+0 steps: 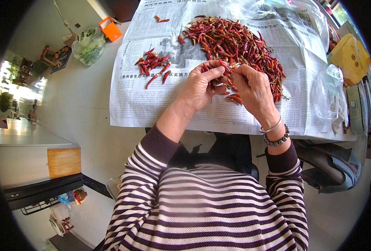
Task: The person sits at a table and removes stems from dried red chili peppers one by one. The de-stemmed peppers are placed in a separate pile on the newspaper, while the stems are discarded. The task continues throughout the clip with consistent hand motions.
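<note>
My left hand [198, 80] holds several dried red chili peppers [224, 66] between its thumb and curled fingers. Pinched at the end of one of these is my right hand [256, 86], its fingertips partly hidden. Just beyond both hands spreads a large heap of dried red chilies [232, 40], many with pale stems on. To the left sits a small group of chilies [152, 61], apart from the heap. A few loose chilies [234, 98] lie under my hands. Printed newspaper sheets [166, 106] cover the table beneath everything.
Clear plastic bags rest at the table's right [328, 97] and far edge [248, 8]. A yellow bag [350, 58] stands off to the right. On the floor at left are a bag of leafy vegetables [89, 45] and an orange box [110, 29]. Dark cloth [326, 166] hangs at lower right.
</note>
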Demonstrator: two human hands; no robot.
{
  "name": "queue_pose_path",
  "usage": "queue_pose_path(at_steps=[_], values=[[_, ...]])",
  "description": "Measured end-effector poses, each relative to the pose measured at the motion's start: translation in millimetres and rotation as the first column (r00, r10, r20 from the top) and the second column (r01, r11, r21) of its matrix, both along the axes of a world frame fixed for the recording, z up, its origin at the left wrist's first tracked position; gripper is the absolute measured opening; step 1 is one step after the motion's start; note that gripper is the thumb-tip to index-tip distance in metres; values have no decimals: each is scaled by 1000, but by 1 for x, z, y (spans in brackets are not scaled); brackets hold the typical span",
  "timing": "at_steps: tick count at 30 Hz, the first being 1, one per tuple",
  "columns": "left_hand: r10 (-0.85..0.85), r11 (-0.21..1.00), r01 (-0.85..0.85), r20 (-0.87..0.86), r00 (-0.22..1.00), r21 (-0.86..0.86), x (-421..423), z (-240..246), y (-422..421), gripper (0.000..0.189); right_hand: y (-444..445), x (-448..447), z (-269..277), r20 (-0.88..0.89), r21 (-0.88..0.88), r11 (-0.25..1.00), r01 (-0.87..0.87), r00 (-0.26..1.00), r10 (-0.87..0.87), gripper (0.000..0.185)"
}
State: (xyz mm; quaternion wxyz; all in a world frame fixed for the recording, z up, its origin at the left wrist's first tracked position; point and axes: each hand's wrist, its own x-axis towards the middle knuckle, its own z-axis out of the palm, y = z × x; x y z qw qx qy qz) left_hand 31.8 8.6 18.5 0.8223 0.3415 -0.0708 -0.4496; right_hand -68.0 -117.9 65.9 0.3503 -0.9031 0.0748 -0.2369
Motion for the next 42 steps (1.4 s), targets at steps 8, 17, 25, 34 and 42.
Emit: queue_pose_path(at_steps=[8,17,25,34,42], values=[[-20,1000,20,30,999,11,0,1,0,11,-2,1,-13,-20,324,946,-34,999,43,12],[-93,993,92,-13,996,-68,6,-3,2,13,-8,0,-4,-82,957,289,4,963,258,20],[-65,992,55,-94,993,-111,7,-3,6,15,-15,-16,9,-268,430,903,23,958,103,22],[-37,991,21,-121,992,-133,8,-5,6,17,-29,-20,15,-142,-96,995,3,990,-17,11],[-45,994,36,-93,995,-100,7,-4,5,15,-42,19,-15,-137,-494,867,56,980,-141,13]])
